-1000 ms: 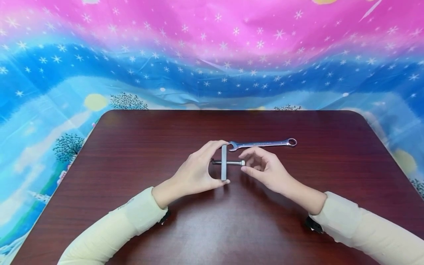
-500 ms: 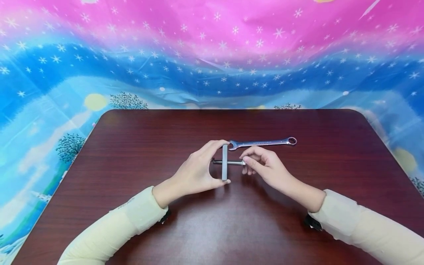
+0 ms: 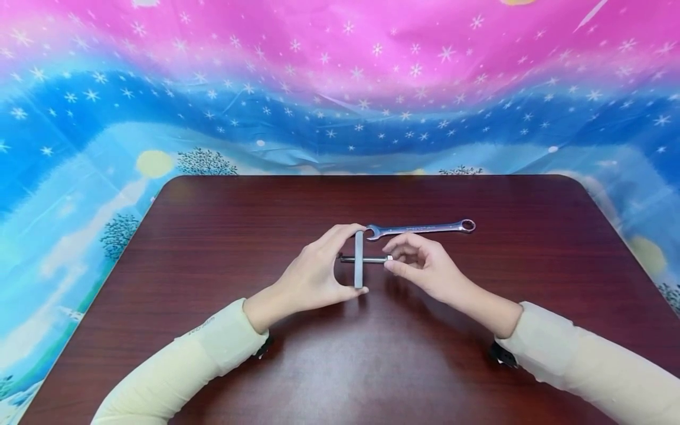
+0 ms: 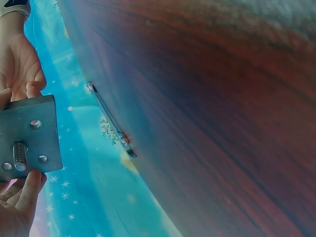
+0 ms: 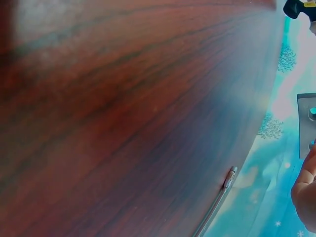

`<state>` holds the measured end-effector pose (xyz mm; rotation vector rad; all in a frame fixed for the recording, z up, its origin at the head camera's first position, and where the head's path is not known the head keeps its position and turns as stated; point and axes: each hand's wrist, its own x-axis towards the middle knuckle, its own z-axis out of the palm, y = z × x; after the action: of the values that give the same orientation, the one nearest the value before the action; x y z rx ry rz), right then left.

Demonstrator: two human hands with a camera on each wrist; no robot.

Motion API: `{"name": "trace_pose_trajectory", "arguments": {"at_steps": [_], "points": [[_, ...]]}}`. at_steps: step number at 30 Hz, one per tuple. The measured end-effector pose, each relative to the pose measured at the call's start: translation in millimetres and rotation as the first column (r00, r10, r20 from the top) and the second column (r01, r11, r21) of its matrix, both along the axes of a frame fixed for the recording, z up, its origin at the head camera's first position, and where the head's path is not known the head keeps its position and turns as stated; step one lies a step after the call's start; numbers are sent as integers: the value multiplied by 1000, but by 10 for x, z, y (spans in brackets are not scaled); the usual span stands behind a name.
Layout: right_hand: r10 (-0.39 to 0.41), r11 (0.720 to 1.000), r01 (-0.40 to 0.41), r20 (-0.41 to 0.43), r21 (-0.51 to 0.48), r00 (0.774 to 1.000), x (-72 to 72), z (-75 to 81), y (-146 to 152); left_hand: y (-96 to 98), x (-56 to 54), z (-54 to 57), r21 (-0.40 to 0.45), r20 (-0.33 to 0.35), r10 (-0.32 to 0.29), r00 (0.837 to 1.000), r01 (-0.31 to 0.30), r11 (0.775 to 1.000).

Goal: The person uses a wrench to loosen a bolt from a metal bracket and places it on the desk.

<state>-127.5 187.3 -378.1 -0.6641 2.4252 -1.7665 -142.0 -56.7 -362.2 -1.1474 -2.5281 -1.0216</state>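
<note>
In the head view my left hand holds a grey metal plate on edge by its two opposite edges, thumb at the near one and fingers at the far one. A long bolt runs through the plate. My right hand has its thumb and curled fingers at the bolt's head end. In the left wrist view the plate's face shows several holes, and the bolt's threaded end sticks out of it. At the right wrist view's edge only part of the plate and of my right hand appear.
A combination wrench lies on the dark red-brown wooden table just beyond the hands. Its open end is close to the plate's far edge. Behind the table hangs a pink and blue cloth with snowflakes.
My right thumb moved up across the bolt head half a second ago and is now back on its near side. The left hand and plate have stayed almost still.
</note>
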Motion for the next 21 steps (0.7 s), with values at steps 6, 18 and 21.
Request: {"name": "trace_pose_trajectory", "arguments": {"at_steps": [6,18,21], "points": [[25,999,-24,39,-25,999,3,16,-8,-7,16,18,-5,-1,2,1000,-2,1000],[6,1000,-6,0,4,1000,45,12,15,-7,12,17,-1,18,-6,1000,6,1000],[19,1000,-19,15,5,1000,40,10,33,-1,9,17,3,15,-9,1000,9,1000]]}}
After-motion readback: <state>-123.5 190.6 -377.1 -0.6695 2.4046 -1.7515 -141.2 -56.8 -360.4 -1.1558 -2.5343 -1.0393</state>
